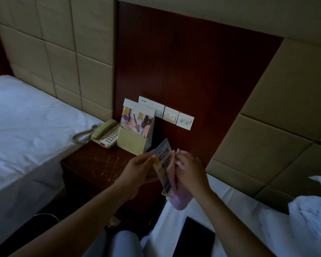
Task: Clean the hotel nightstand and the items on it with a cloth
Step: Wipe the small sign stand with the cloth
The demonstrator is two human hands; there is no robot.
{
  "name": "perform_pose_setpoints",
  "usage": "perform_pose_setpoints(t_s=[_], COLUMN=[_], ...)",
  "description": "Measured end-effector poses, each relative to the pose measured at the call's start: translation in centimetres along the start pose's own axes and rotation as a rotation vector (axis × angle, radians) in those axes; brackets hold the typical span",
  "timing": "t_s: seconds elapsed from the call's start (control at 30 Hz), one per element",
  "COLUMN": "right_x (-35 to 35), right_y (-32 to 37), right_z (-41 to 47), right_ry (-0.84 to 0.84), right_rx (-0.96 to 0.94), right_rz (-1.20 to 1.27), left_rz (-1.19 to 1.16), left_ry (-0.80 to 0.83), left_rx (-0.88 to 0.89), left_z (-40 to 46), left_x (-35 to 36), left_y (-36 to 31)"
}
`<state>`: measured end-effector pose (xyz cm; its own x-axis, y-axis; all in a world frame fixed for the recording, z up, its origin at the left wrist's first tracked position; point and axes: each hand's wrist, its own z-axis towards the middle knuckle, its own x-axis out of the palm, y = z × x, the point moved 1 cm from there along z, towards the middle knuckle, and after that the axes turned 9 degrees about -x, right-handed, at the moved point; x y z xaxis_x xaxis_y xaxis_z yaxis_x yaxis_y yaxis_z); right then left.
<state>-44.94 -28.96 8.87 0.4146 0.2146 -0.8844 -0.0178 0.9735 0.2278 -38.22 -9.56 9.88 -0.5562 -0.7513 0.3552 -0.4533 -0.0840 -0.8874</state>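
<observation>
The dark wooden nightstand (100,164) stands between two beds, its top marked with pale wipe streaks. On it sit a beige telephone (107,133) and a cardboard brochure stand (135,127) with a picture card in it. Above the nightstand's right side, my left hand (139,167) pinches a blue and yellow leaflet (164,160) by its left edge. My right hand (189,169) grips a pink cloth (178,199) and presses it against the leaflet's right side. The cloth hangs down below my right hand.
A white bed (26,123) lies to the left and another bed (248,210) to the right, with a dark flat object (195,236) on it. Wall switches (176,115) sit on the wooden panel behind the stand. A padded headboard (63,52) lines the wall.
</observation>
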Motion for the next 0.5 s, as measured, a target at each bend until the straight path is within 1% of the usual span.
perform_pose_setpoints(t_s=[0.03,0.07,0.1,0.17,0.23,0.27,0.33,0.4,0.43,0.5], right_x=[-0.2,0.0,0.3,1.2,2.2,2.2,1.2,0.3,0.0,0.1], right_y=[-0.5,-0.5,0.2,2.1,2.7,2.4,1.4,1.1,1.5,2.7], right_z=[0.3,0.4,0.2,-1.0,-2.3,-2.5,-2.1,-1.9,-2.0,-3.0], right_ry=[-0.039,-0.049,-0.030,0.051,0.118,0.133,0.133,0.125,0.135,0.141], right_rx=[0.125,0.150,0.121,-0.037,-0.191,-0.212,-0.132,-0.052,-0.056,-0.146], right_rz=[0.056,0.054,0.048,0.047,-0.010,-0.036,-0.035,0.044,0.049,-0.055], left_rz=[0.006,0.008,0.008,0.008,0.005,0.002,-0.013,-0.027,-0.028,-0.009], left_ry=[-0.001,-0.007,-0.016,-0.035,-0.059,-0.064,-0.054,-0.049,-0.052,-0.064], left_rx=[0.001,0.006,0.011,0.019,0.020,0.020,0.021,0.023,0.027,0.028], left_z=[-0.1,-0.1,-0.1,0.1,0.2,0.1,-0.1,-0.2,-0.2,-0.2], left_x=[0.3,0.4,0.5,0.1,-0.4,-0.5,-0.3,0.0,0.1,0.0], left_y=[0.0,-0.1,-0.2,-0.6,-0.6,-0.5,-0.4,-0.3,-0.3,-0.4])
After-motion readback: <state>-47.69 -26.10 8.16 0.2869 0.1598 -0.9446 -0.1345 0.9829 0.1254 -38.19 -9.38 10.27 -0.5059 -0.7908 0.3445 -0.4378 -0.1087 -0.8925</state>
